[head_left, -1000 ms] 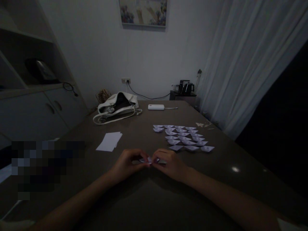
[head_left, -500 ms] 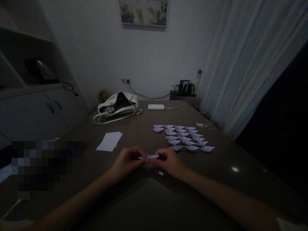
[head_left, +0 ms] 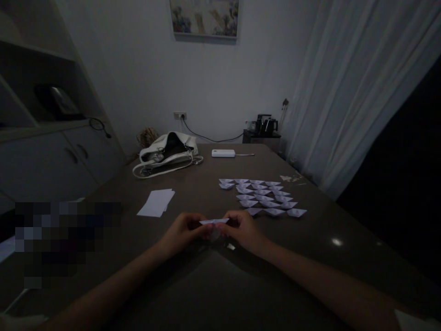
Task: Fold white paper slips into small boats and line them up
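Between my two hands is a small white paper boat, its long edge lying level across my fingertips. My left hand pinches its left part, thumb in front and fingers behind. On the other side, my right hand grips it the same way, with both thumbs close together near the middle. Parts of the boat are hidden by the thumbs. Just beyond my right hand, several folded paper boats stand in rows. A small white paper scrap lies under my right hand.
White paper sheets lie stacked at the left. Farther back are a white handbag and a white power bank with a short cord. Torn scraps sit near the table's right edge. A blurred-out area covers the left side.
The paper boat has tilted up slightly, so more of its long edge shows above my thumbs. My fingers have shifted a little on it. The rows of boats stay put.
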Demonstrator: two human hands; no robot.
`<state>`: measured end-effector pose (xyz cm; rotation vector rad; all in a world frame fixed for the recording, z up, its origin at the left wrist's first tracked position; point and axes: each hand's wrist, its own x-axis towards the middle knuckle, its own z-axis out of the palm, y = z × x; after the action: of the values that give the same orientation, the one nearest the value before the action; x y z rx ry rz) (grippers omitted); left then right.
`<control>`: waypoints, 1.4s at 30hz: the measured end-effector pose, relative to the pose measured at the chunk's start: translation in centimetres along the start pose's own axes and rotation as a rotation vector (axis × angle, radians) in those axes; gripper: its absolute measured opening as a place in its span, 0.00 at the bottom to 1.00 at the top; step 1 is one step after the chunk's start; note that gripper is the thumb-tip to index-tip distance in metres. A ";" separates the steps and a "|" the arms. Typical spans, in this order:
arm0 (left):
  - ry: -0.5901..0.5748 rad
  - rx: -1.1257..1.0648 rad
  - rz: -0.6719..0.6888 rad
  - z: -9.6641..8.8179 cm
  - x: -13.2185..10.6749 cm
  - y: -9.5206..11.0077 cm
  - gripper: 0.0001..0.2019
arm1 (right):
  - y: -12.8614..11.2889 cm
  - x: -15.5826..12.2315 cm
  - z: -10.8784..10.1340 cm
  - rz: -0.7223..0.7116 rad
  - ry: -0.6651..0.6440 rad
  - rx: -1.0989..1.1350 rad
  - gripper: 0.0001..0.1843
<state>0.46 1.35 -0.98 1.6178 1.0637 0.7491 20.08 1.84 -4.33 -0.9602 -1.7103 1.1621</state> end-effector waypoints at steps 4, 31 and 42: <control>0.015 -0.015 -0.017 0.1 -0.2 0.3 0.19 | -0.4 0.0 0.1 0.013 0.000 0.029 0.15; 0.050 -0.032 -0.043 0.4 -0.1 0.3 0.17 | -0.2 0.3 0.3 0.089 0.044 0.100 0.12; 0.161 -0.076 -0.045 0.3 -0.3 0.9 0.15 | -0.2 0.3 0.3 0.040 0.013 0.215 0.18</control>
<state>0.87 0.89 -0.24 1.4844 1.1681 0.8906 19.69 1.98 -4.11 -0.8708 -1.5259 1.3324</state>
